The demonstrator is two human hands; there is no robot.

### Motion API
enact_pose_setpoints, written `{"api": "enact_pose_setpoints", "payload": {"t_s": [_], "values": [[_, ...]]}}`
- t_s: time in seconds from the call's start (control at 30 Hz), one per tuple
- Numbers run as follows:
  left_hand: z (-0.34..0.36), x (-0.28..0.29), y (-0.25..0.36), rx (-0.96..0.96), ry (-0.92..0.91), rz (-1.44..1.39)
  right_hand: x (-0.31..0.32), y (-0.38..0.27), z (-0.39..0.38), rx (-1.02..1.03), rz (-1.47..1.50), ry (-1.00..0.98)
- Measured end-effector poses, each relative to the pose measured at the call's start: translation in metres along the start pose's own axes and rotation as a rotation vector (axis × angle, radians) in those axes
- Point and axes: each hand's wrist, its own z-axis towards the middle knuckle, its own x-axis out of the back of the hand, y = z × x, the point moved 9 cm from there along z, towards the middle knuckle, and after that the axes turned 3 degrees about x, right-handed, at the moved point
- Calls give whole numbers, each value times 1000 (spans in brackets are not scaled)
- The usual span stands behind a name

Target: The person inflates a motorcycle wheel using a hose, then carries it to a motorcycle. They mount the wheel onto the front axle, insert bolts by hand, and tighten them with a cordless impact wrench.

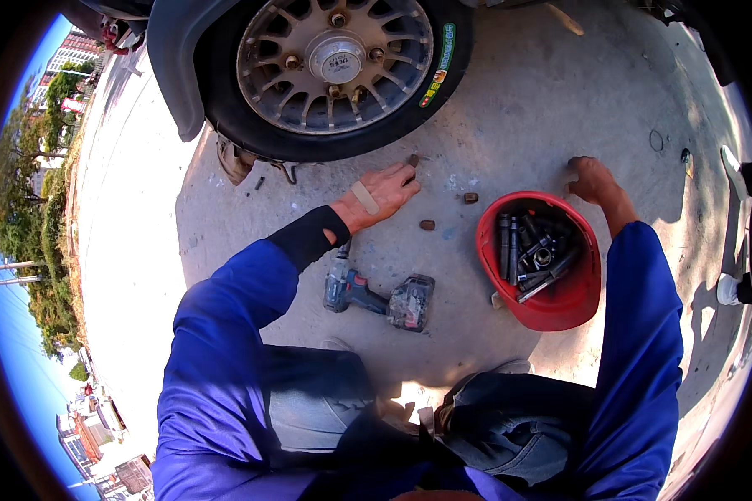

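Observation:
My left hand [382, 197], with a tan bandage on its back, reaches to the ground below the wheel [334, 67]. Its fingers are closed at a rusty lug nut [414, 159]. Two more lug nuts, one [471, 198] by the helmet and another [427, 225] nearer me, lie on the concrete. Past the upper right rim of the red helmet [539, 316], my right hand [595, 182] is low with curled fingers; whatever is at their tips is too dark to make out. A cordless impact wrench [376, 297] rests on its side under my left wrist.
Several dark sockets and extension bars [533, 255] fill the upturned helmet. Fasteners still show on the wheel's spoked rim, inside the black tyre [309, 149]. A thin wire loop [658, 140] lies to the right. Another person's shoes [729, 289] are at the far right edge.

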Motion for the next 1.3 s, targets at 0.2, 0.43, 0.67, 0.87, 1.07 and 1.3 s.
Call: {"api": "enact_pose_setpoints", "payload": {"t_s": [0.2, 0.43, 0.67, 0.87, 1.07, 1.3], "values": [[18, 176, 42, -99, 623, 518, 55, 21, -34, -26, 72, 413], [62, 208, 10, 18, 694, 759, 92, -34, -74, 86, 24, 516], [59, 205, -9, 57, 701, 693, 114, -58, -95, 154, 47, 595], [63, 229, 15, -105, 778, 691, 123, -121, -86, 314, 6, 667], [58, 213, 17, -54, 792, 795, 75, -237, -60, 518, -235, 364], [57, 209, 19, 33, 803, 656, -39, -275, -13, 339, -532, -79]]}}
